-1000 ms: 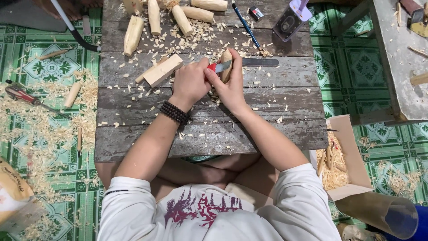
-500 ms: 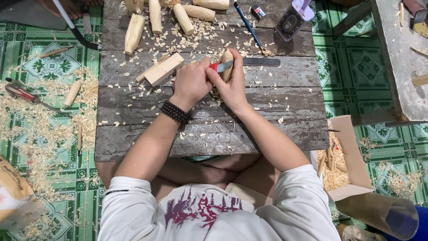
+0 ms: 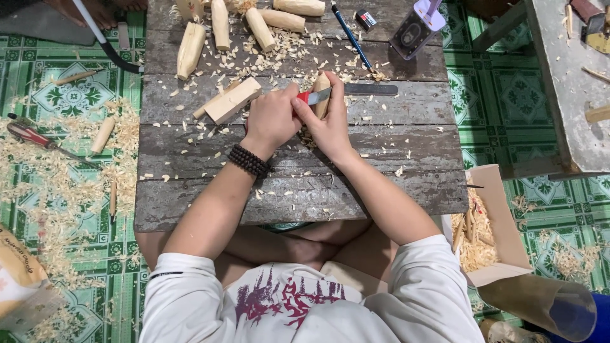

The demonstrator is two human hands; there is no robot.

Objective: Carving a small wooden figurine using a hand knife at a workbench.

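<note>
My left hand [image 3: 273, 117], with a dark bead bracelet on its wrist, grips a small knife with a red handle [image 3: 305, 97]. My right hand [image 3: 332, 127] holds a pale, rounded wooden piece [image 3: 322, 86] upright on the worn plank table [image 3: 381, 171]. The knife blade lies against the side of this piece. Both hands are pressed together near the table's middle. A rectangular wooden block [image 3: 232, 100] lies just left of my left hand. A dark flat metal bar [image 3: 372, 89] lies just right of the wooden piece.
Several carved wooden pegs [image 3: 190, 49] lie along the table's far edge, with a blue pencil [image 3: 351, 37] and a clear case [image 3: 416, 28]. Shavings cover table and green tiled floor. A red-handled tool [image 3: 32, 136] lies on the left floor; a cardboard box [image 3: 502, 241] sits right.
</note>
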